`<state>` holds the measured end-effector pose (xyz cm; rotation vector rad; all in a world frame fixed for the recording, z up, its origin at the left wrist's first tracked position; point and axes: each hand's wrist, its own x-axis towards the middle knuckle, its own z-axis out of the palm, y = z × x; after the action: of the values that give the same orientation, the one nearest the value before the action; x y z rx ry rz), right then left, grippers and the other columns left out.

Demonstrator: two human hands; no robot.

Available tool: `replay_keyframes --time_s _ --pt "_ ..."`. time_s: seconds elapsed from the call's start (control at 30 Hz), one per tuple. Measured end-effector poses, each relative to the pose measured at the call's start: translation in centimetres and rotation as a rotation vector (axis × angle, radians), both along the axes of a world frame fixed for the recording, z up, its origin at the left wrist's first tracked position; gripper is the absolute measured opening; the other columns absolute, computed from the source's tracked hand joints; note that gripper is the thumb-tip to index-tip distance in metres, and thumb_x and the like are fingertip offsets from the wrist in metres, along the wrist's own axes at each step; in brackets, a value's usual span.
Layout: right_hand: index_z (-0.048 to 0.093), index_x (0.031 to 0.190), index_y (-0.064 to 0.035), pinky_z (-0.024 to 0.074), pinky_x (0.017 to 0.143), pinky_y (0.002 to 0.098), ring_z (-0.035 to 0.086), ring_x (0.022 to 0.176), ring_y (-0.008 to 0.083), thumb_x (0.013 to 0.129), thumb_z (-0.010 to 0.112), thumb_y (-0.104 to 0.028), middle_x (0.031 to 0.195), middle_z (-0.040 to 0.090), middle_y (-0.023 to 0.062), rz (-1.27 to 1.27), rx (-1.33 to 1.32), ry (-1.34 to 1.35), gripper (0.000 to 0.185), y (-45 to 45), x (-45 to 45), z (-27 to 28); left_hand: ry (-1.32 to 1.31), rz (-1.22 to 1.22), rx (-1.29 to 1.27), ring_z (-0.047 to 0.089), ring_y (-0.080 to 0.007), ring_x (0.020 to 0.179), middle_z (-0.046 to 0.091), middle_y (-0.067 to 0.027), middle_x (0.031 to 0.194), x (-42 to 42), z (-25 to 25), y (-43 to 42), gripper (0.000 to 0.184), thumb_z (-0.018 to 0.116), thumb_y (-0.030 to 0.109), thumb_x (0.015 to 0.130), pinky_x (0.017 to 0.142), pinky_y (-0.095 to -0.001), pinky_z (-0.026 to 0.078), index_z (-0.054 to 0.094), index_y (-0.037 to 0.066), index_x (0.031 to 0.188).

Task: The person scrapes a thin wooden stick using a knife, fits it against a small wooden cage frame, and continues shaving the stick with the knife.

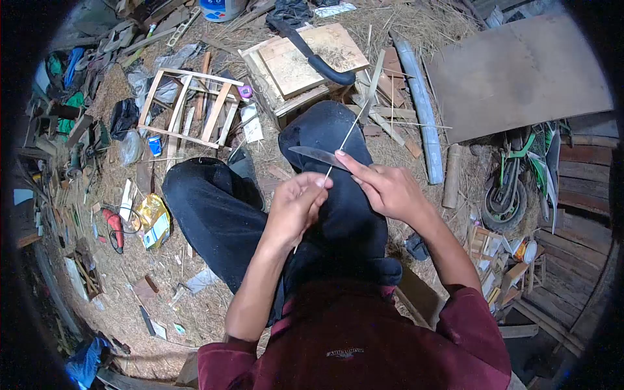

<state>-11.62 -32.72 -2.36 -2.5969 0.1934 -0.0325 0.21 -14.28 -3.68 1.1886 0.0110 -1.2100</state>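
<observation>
A thin wooden strip [352, 127] slants over my right knee, pinched in the closed fingers of my left hand [296, 205]. Its lower end shows below that hand. My right hand [385, 185] is wrapped round a knife, with the handle mostly hidden in the fingers. The knife blade [311, 153] points left and crosses the strip, with my right thumb lying at the crossing. Beyond my knees, a machete [320, 64] with a black handle lies on a square wooden board [296, 75].
A wooden frame [182, 107] lies left of the board, near a purple tape measure [245, 91]. A red corded power tool [113, 229] and a yellow packet [154, 218] sit farther left. Right are a grey pole [422, 110], a large flat sheet [520, 75] and a motorbike wheel [504, 203].
</observation>
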Motion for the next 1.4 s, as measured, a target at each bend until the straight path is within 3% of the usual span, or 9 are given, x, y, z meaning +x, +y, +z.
replay_keyframes --time_s 0.17,0.37,0.47,0.53,0.67,0.73,0.87,1.27,1.4 --pt "0.043 0.147 -0.0345 0.0503 0.057 0.0476 0.062 0.06 0.0362 0.091 0.058 -0.014 0.066 0.059 0.0157 -0.071 0.003 -0.055 0.062 -0.2 -0.2 -0.8 0.056 -0.048 -0.061 0.03 -0.0019 0.036 0.047 0.0033 0.057 -1.3 -0.2 4.8 0.021 0.057 0.02 0.1 0.035 -0.02 0.021 0.061 0.0 0.094" --pt "0.044 0.148 -0.0263 0.0535 0.065 0.0446 0.066 0.07 0.0377 0.094 0.056 -0.013 0.09 0.069 0.0207 -0.164 0.188 -0.208 0.057 -0.2 -0.3 -0.8 0.039 -0.043 0.044 0.033 -0.0009 0.04 0.048 0.002 0.06 -1.8 -0.5 10.8 0.02 0.057 0.019 0.101 0.038 -0.0179 0.023 0.061 -0.001 0.097" --pt "0.045 0.145 -0.0056 0.0516 0.064 0.0368 0.068 0.071 0.0227 0.097 0.06 -0.016 0.103 0.071 0.0147 -0.275 0.2 -0.434 0.052 -1.4 0.5 -2.5 -0.002 0.073 -0.015 0.035 -0.0019 0.039 0.052 -0.0002 0.062 -0.5 0.1 9.3 0.018 0.056 0.017 0.101 0.036 -0.0184 0.025 0.06 0.0 0.099" --pt "0.062 0.121 0.0014 0.0406 0.053 0.0244 0.053 0.062 0.0042 0.094 0.069 -0.02 0.083 0.066 -0.0021 -0.578 0.698 -0.362 0.036 -0.1 1.1 -0.8 -0.02 0.191 -0.073 0.037 -0.0029 0.04 0.052 0.0023 0.064 0.1 0.4 6.6 0.017 0.058 0.02 0.099 0.035 -0.0183 0.025 0.058 0.003 0.099" --pt "0.065 0.083 -0.0065 0.0326 0.051 0.0199 0.043 0.055 0.0012 0.09 0.075 -0.019 0.066 0.055 -0.0087 -0.728 0.974 -0.305 0.018 1.6 3.3 1.1 -0.086 0.259 -0.225 0.065 -0.0167 0.069 0.066 -0.0091 0.083 2.4 0.8 2.2 0.017 0.057 0.017 0.1 0.064 -0.027 0.053 0.057 0.001 0.107" --pt "0.068 0.093 -0.0031 0.0418 0.062 0.0205 0.052 0.068 0.0032 0.091 0.074 -0.018 0.078 0.063 -0.0044 -0.658 0.952 -0.286 0.016 2.9 3.8 1.4 -0.139 0.287 -0.276 0.069 -0.0214 0.078 0.069 -0.014 0.089 3.1 1.4 0.5 0.018 0.057 0.017 0.1 0.073 -0.0316 0.055 0.057 0.001 0.108" --pt "0.07 0.102 -0.002 0.0436 0.069 0.0196 0.054 0.075 0.0027 0.09 0.073 -0.017 0.087 0.065 -0.0043 -0.53 1.023 -0.157 0.019 5.7 3.9 2.4 -0.271 0.315 -0.269 0.068 -0.0205 0.09 0.071 -0.0166 0.097 4.6 2.3 -0.7 0.018 0.058 0.018 0.1 0.082 -0.0337 0.051 0.057 0.002 0.109" --pt "0.07 0.099 -0.0019 0.036 0.056 0.017 0.048 0.063 -0.001 0.091 0.072 -0.012 0.073 0.06 -0.0075 -0.448 1.094 -0.148 0.013 7.7 4.4 1.8 -0.332 0.5 -0.31 0.067 -0.0202 0.095 0.071 -0.0173 0.103 7.3 3.9 0.6 0.015 0.057 0.02 0.099 0.088 -0.0353 0.049 0.057 0.006 0.106" --pt "0.07 0.095 -0.0032 0.0253 0.047 0.0177 0.039 0.053 -0.0027 0.092 0.071 -0.014 0.063 0.053 -0.011 -0.576 1.158 -0.237 0.011 7.4 5.2 2.1 -0.38 0.482 -0.313 0.068 -0.0204 0.095 0.071 -0.016 0.104 7.9 3.8 2.1 0.018 0.057 0.02 0.1 0.086 -0.0338 0.05 0.059 0.004 0.106"
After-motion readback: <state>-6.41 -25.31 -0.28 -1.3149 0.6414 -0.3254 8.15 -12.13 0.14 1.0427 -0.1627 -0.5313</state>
